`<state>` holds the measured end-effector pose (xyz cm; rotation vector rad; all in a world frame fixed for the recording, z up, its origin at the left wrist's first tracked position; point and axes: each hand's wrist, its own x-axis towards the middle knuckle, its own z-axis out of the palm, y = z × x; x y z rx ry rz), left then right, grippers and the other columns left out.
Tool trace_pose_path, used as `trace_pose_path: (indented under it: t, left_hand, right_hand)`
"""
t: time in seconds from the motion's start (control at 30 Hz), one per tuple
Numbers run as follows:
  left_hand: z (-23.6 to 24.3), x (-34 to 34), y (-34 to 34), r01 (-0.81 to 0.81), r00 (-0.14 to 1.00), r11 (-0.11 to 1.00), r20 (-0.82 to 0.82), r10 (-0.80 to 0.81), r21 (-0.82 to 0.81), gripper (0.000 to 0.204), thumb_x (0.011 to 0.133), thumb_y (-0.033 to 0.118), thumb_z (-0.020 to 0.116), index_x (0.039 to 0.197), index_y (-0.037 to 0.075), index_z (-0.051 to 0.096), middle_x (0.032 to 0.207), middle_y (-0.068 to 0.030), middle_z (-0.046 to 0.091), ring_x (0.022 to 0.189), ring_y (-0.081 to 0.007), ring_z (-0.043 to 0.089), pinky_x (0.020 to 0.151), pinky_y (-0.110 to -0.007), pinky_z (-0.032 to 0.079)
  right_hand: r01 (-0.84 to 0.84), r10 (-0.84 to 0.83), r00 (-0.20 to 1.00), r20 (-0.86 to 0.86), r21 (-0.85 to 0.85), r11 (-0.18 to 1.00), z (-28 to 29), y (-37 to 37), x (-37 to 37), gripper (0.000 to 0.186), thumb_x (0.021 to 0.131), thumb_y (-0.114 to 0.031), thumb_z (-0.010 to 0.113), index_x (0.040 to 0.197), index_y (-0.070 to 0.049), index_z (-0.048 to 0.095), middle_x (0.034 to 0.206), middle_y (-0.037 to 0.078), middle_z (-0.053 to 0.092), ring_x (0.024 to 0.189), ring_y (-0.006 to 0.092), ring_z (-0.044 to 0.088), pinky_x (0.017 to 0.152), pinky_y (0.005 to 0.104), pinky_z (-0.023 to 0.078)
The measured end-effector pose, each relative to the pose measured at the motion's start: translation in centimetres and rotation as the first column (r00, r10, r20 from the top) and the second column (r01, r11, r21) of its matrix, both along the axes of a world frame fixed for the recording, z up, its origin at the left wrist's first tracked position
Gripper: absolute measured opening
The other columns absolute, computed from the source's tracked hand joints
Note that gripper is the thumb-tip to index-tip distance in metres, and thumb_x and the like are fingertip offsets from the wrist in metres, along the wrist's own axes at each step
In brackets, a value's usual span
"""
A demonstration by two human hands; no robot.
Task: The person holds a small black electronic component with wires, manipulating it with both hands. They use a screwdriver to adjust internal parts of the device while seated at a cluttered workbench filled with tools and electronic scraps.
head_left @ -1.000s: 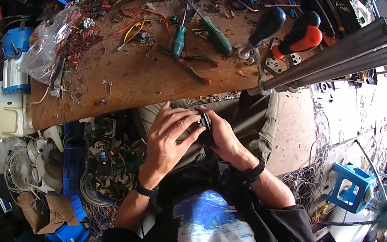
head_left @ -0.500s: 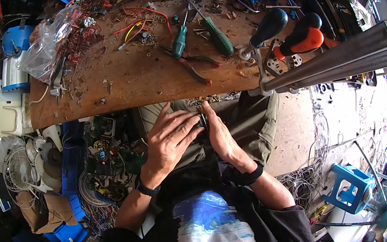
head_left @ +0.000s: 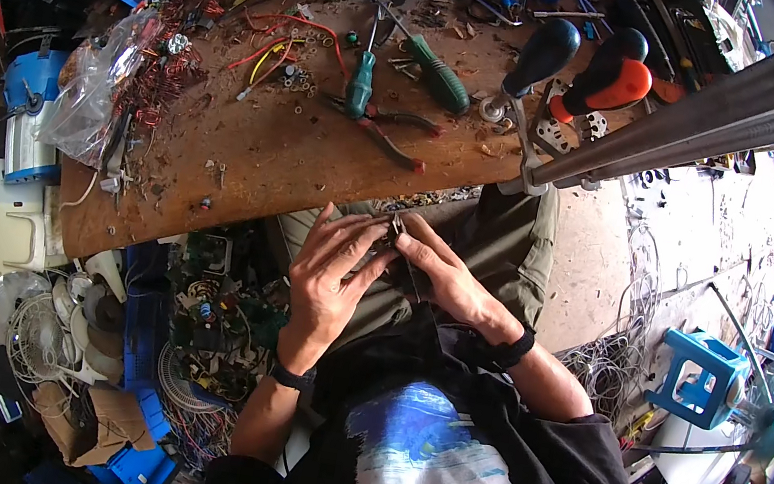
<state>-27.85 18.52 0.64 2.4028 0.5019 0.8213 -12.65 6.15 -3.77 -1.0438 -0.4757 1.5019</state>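
Above my lap, just off the bench's near edge, both hands meet at a small dark part with a thin cable (head_left: 397, 228). Its kind is too small and too covered to make out. My right hand (head_left: 450, 280) pinches it between thumb and fingers. From the other side, my left hand (head_left: 330, 269) has its curled fingertips and thumb closed on the same piece. A thin dark strand runs down from there toward my shirt. On the bench, the nearest tools are pliers with red-and-black handles (head_left: 393, 142) and a green-handled screwdriver (head_left: 360, 86) lying across them.
A second green screwdriver (head_left: 437, 73) and a lever tool with long metal bars (head_left: 679, 126) occupy the wooden bench (head_left: 266, 172). Copper wire scraps (head_left: 171, 71) and a plastic bag (head_left: 89, 109) lie left. Circuit boards (head_left: 228, 318) fill the lower left; a blue stool (head_left: 702, 378) stands right.
My right hand's fingers have bent from nearly straight into a pinch on the dark part. My left hand has shifted slightly left. The long bars of the lever tool have moved a little.
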Motion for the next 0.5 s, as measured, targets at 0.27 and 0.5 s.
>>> trace_pose_path:
  t: [0.27,0.5]
  left_hand:
    - [0.5,0.0,0.4,0.067,0.998,0.997,0.019,-0.068,0.024,0.044,0.08,0.005,0.087,0.123,0.009,0.075,0.12,-0.0052,0.076,0.114,-0.0266,0.072,0.115,-0.057,0.047]
    - [-0.1,-0.2,0.1,0.044,0.996,0.997,0.077,-0.049,0.065,0.044,0.08,0.004,0.087,0.123,0.008,0.075,0.118,-0.0058,0.077,0.112,-0.0277,0.073,0.115,-0.059,0.046]
  right_hand:
    - [0.042,-0.044,0.998,0.036,0.079,0.996,2.0,-0.4,0.4,0.085,0.102,-0.036,0.074,0.163,0.002,0.028,0.141,0.014,0.059,0.128,0.018,0.052,0.109,0.0327,0.043]
    - [0.044,-0.053,0.996,0.071,0.119,0.992,0.9,-0.2,0.3,0.088,0.099,-0.033,0.078,0.162,0.005,0.031,0.132,0.01,0.064,0.117,0.0134,0.055,0.1,0.0294,0.047]
